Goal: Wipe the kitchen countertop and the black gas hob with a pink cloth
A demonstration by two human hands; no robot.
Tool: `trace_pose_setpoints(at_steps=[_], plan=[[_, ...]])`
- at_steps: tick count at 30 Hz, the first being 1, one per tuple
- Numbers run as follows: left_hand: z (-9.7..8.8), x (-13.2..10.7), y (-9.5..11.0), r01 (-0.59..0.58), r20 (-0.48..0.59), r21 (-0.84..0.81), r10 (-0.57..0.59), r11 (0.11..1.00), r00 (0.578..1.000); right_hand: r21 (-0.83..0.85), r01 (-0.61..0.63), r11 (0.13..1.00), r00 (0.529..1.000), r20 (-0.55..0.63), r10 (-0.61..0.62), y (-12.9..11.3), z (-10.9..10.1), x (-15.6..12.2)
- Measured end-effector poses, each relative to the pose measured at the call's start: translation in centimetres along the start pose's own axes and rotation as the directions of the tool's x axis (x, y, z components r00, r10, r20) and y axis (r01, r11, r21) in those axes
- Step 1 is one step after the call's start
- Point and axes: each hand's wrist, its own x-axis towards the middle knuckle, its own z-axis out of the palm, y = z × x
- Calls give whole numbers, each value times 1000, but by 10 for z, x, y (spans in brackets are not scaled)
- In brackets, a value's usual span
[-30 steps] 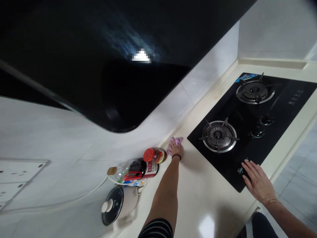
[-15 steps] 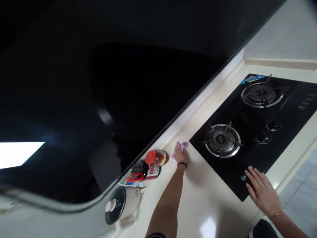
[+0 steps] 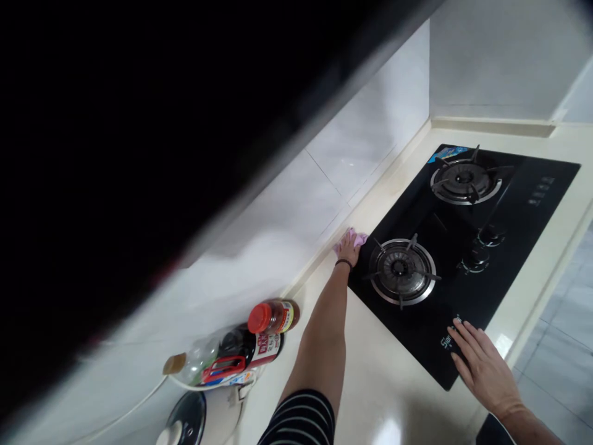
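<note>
One pink cloth [image 3: 353, 237] lies bunched under the left hand [image 3: 348, 248], at the back of the cream tabletop [image 3: 370, 383], touching the near-left corner of the black gas hob [image 3: 509, 247] and close to the foot of the white tiled wall [image 3: 324, 198]. Left hand grip: fingers folded down over the cloth, pressing it flat to the tabletop; only a pink edge shows past the fingertips. Dark band on that wrist; arm stretched out long from a striped sleeve [image 3: 299, 423]. Right hand [image 3: 482, 364] rests palm-down on the front corner of the hob, fingers spread and flat, holding nothing, beside white lettering on the glass. Hob has two ringed burners, the nearer burner [image 3: 401, 271] just right of the cloth, the farther burner [image 3: 464, 181] toward the corner of the wall, with two knobs [image 3: 482, 247] between them and the front edge. Left of the outstretched arm, well apart from the cloth: a red-capped jar [image 3: 273, 316], a dark sauce bottle [image 3: 245, 349] and a clear bottle with a brown cap [image 3: 189, 361], all crowded together against the wall. Below them, a white pot with a dark glass lid [image 3: 185, 423], partly cut by the frame edge. Large dark shape, out of focus, fills the upper left.
</note>
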Motion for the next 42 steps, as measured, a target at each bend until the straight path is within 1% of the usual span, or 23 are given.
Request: trace_pose_setpoints(at_steps=[2,4,7,9,11,13,15,18,20,22,25,27,28,29,30,31,33,35,36,38,39,42], plan=[[-1,-21,-22,45,-8,2,-45,999,999,-7,3,1000,1000,-13,-3,0,-1,2],[0,-49,-50,102,-13,-3,-102,995,995,-6,14,1000,1000,-19,-14,0,-1,2],[8,-94,-85,235,-32,-16,-236,972,971,5,20,1000,1000,-22,-20,2,1,2],[16,-120,-96,335,-46,-26,-336,942,941,16,18,1000,1000,-24,-18,3,2,1],[24,-143,-96,395,-55,-33,-397,918,916,27,18,999,1000,-24,-17,5,3,0],[32,-163,-87,415,-54,-37,-416,909,908,34,22,999,999,-27,-21,7,3,1],[41,-182,-71,405,-46,-38,-406,914,913,35,30,999,999,-30,-29,8,3,1],[58,-218,-39,335,-29,-45,-336,941,941,41,34,999,999,-36,-33,11,4,3],[74,-250,-12,252,-21,-55,-254,966,967,48,25,999,999,-41,-23,13,4,3],[95,-289,15,160,-9,-75,-161,984,987,47,20,999,999,-45,-17,15,5,4],[128,-353,48,7,23,-148,-3,989,1000,37,42,998,998,-54,-40,19,8,3],[145,-387,58,-93,46,-217,105,972,993,33,59,998,996,-66,-57,22,11,3],[151,-399,58,-128,56,-243,146,961,988,33,63,997,996,-71,-61,23,12,3],[154,-405,56,-154,67,-259,177,953,982,34,65,997,995,-75,-63,24,13,3],[155,-406,52,-168,78,-264,195,950,978,36,66,997,995,-77,-63,25,13,3],[153,-401,45,-171,86,-256,199,951,976,37,66,997,995,-77,-63,25,13,3],[141,-377,29,-128,70,-214,146,968,987,34,64,997,996,-68,-61,25,12,3],[120,-337,10,-10,8,-163,12,987,1000,30,58,998,997,-60,-56,24,10,3],[108,-314,-1,65,-29,-146,-70,987,997,31,55,998,997,-58,-53,24,9,3],[82,-269,-24,185,-79,-135,-196,973,977,35,52,998,997,-55,-50,25,8,3],[69,-248,-37,231,-84,-132,-243,964,966,37,51,998,997,-52,-49,25,8,2],[39,-198,-74,366,-76,-142,-379,920,922,39,51,998,998,-39,-50,27,8,1]])
